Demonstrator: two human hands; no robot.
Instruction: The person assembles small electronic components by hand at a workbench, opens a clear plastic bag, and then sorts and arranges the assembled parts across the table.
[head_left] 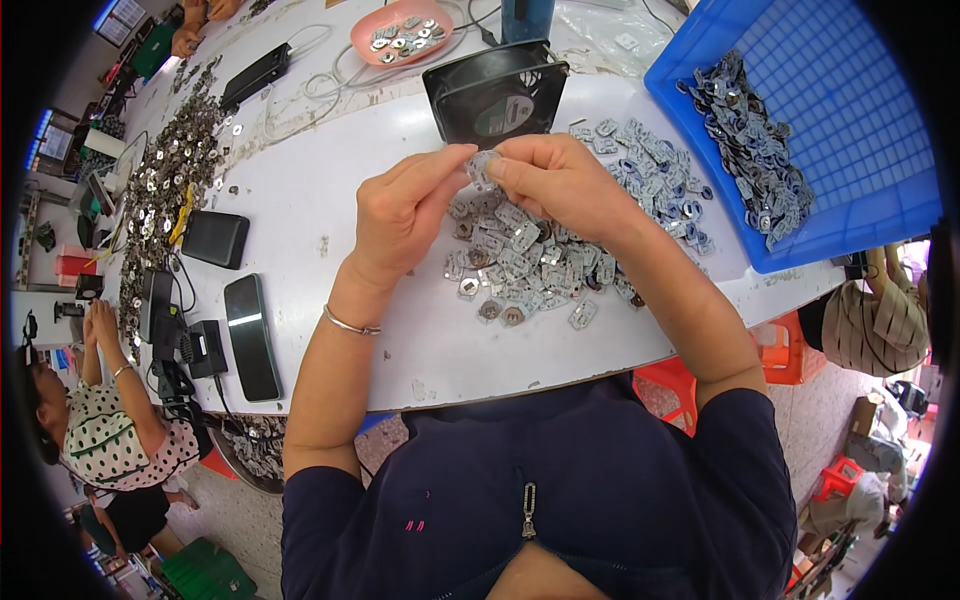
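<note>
Between the fingertips of both hands is a small flat grey part point(481, 171), raised above the table in front of me. My left hand point(412, 205) pinches its left edge, with the fingers closed. From the other side my right hand point(562, 185) grips it between thumb and bent forefinger. Under and around my hands spreads a loose pile of similar small grey parts point(540, 265), some with round metal discs in them. Just beyond my hands stands a square black fan point(497, 95). The fingers partly cover the held part, so its details are hard to make out.
A blue plastic crate point(840, 190) with more parts stands tilted at the right. Left on the white table point(320, 190) lie a phone point(252, 337), a black box point(215, 239), cables and many metal discs point(165, 190). A pink dish point(402, 32) sits behind. Other people work nearby.
</note>
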